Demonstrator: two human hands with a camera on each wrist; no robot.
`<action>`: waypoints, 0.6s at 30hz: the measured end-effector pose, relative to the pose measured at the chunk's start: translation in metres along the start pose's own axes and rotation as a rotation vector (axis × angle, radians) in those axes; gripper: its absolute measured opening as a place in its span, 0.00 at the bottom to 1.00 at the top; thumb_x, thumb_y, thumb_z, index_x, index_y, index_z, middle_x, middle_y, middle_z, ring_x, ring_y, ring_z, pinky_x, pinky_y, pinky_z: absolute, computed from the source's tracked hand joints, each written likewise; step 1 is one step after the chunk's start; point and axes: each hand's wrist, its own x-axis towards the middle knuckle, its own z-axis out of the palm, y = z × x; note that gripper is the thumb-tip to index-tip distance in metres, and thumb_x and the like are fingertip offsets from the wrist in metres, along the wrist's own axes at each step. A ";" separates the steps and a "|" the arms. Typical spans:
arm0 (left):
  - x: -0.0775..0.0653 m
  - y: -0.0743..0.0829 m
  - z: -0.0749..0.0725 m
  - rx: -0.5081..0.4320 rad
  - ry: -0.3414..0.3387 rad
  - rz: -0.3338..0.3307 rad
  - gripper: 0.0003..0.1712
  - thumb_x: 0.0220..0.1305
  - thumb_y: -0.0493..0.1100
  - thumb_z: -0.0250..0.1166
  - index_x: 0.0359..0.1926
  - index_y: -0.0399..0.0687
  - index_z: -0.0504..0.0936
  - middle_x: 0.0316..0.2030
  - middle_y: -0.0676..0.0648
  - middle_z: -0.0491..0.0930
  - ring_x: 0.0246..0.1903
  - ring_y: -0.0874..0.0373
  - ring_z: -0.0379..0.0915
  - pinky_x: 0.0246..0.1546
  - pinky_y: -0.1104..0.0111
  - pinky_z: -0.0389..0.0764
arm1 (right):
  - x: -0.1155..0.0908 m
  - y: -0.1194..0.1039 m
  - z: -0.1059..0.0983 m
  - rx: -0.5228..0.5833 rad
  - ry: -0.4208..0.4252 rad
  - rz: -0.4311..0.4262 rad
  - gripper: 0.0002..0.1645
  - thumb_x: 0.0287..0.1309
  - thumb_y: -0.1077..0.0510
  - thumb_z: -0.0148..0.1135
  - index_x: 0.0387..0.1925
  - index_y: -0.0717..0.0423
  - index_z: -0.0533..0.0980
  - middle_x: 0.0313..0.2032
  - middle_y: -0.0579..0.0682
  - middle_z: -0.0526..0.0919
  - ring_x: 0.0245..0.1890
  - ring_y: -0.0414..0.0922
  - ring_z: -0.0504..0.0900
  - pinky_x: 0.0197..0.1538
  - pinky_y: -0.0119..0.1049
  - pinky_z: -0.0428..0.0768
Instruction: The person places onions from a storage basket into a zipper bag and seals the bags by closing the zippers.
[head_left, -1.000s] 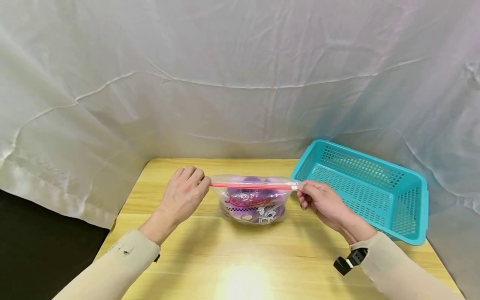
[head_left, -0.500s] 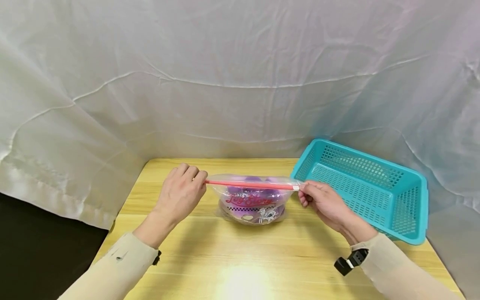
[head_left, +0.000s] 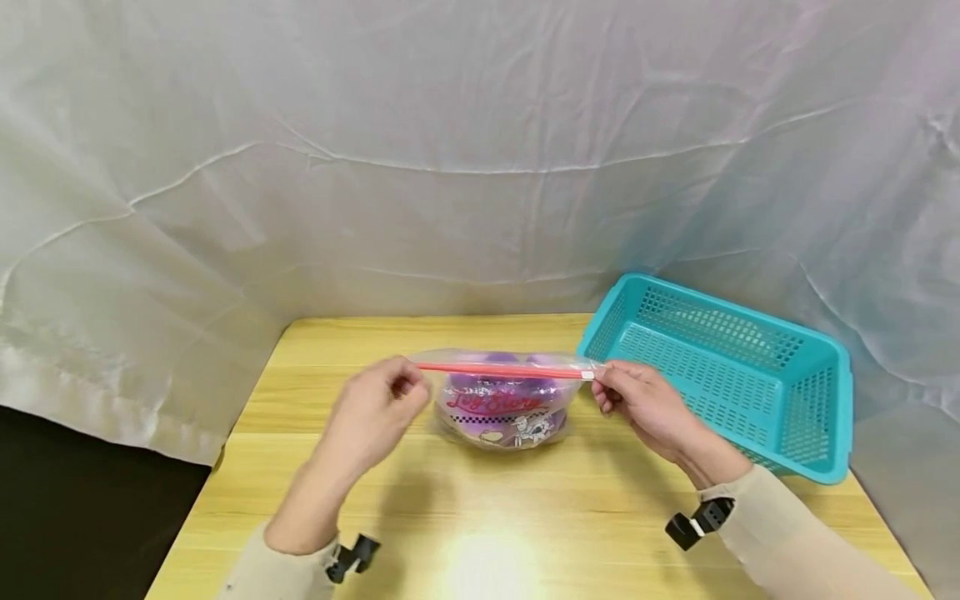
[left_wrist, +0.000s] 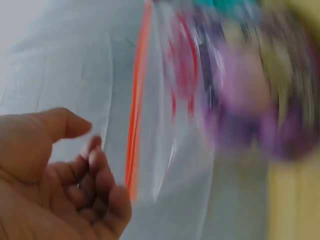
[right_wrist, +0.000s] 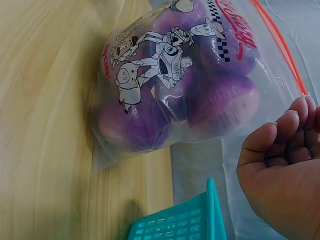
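Note:
A clear zip bag with cartoon figures and red lettering stands upright on the table. Several purple, rounded items with paler patches fill it. Along its top runs a red zip strip, with a small white slider at the right end. My right hand pinches the bag's top right corner beside that slider. My left hand is just off the strip's left end, thumb and fingers apart. In the left wrist view, the left hand shows nothing held; its fingers are loosely bent.
A turquoise perforated basket stands at the table's back right, close behind my right hand. The wooden table reaches a pale curtain at the back. A dark area lies beyond the left edge.
My left hand slid left along the strip, then let go of the bag's left end and turned. The right hand keeps its pinch, and the bag stays in place.

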 end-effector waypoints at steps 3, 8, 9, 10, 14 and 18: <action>0.000 0.011 0.028 -0.302 -0.172 -0.010 0.07 0.72 0.44 0.64 0.41 0.45 0.85 0.36 0.45 0.83 0.35 0.54 0.76 0.38 0.64 0.79 | -0.001 0.000 0.000 -0.005 0.001 0.001 0.16 0.81 0.56 0.49 0.37 0.57 0.79 0.34 0.46 0.79 0.34 0.40 0.75 0.40 0.31 0.80; 0.006 0.035 0.083 -0.803 -0.389 -0.099 0.13 0.76 0.41 0.60 0.43 0.33 0.82 0.34 0.46 0.81 0.33 0.56 0.77 0.40 0.67 0.82 | -0.003 0.000 0.001 -0.009 0.007 0.002 0.16 0.81 0.56 0.49 0.36 0.56 0.79 0.33 0.45 0.79 0.33 0.39 0.75 0.39 0.31 0.79; 0.008 0.040 0.093 -0.888 -0.417 -0.133 0.13 0.77 0.41 0.59 0.43 0.32 0.81 0.34 0.47 0.81 0.33 0.57 0.77 0.39 0.68 0.82 | -0.004 0.000 0.001 -0.007 0.010 0.001 0.16 0.81 0.56 0.49 0.36 0.56 0.79 0.33 0.45 0.79 0.33 0.39 0.75 0.39 0.31 0.79; 0.010 0.044 0.102 -0.954 -0.436 -0.163 0.13 0.77 0.41 0.58 0.43 0.32 0.81 0.33 0.48 0.81 0.33 0.58 0.77 0.39 0.69 0.83 | -0.004 0.000 0.002 -0.007 0.013 0.000 0.16 0.80 0.56 0.49 0.36 0.56 0.79 0.33 0.45 0.79 0.33 0.39 0.75 0.38 0.31 0.79; 0.020 0.059 0.129 -1.112 -0.472 -0.269 0.13 0.76 0.43 0.59 0.42 0.37 0.83 0.33 0.48 0.80 0.32 0.59 0.76 0.37 0.71 0.82 | -0.007 -0.001 0.003 -0.005 0.017 -0.003 0.17 0.80 0.56 0.49 0.35 0.55 0.79 0.32 0.46 0.80 0.31 0.40 0.75 0.37 0.31 0.79; 0.027 0.066 0.146 -1.191 -0.454 -0.350 0.14 0.75 0.46 0.61 0.43 0.38 0.84 0.35 0.47 0.81 0.34 0.59 0.76 0.39 0.71 0.82 | -0.008 -0.001 0.006 -0.014 0.016 -0.004 0.17 0.80 0.56 0.49 0.36 0.58 0.79 0.33 0.48 0.79 0.31 0.41 0.74 0.36 0.32 0.78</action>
